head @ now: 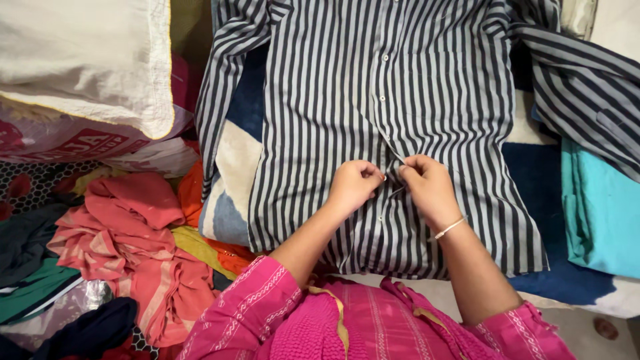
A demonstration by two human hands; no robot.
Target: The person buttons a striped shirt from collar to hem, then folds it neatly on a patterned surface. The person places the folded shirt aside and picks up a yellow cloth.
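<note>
A striped shirt (373, 120) lies flat and face up on a patchy blue and white blanket (230, 173), right in front of the person. Its stripes are dark and grey. A row of little white buttons (382, 98) runs down its middle. One sleeve hangs down on the left and the other sleeve (587, 87) is spread out to the right.

Both hands meet at the front edge of the shirt, low down near the hem. The left hand (353, 187) has its fingers pinched tight on the cloth edge. The right hand (430, 187) is pinched on the edge too, touching the left one. A thin bracelet (450, 228) sits on the right wrist.

The shirt looks soft and light. It will bend and wrinkle easily, and it looks like it would slide if tugged. The best place to hold it is the thick front edge, just beside a button.

A pile of pink and red clothes (127, 233) lies on the left. A white pillow (87, 60) rests above the pile. A bright teal cloth (600, 207) lies on the right.
</note>
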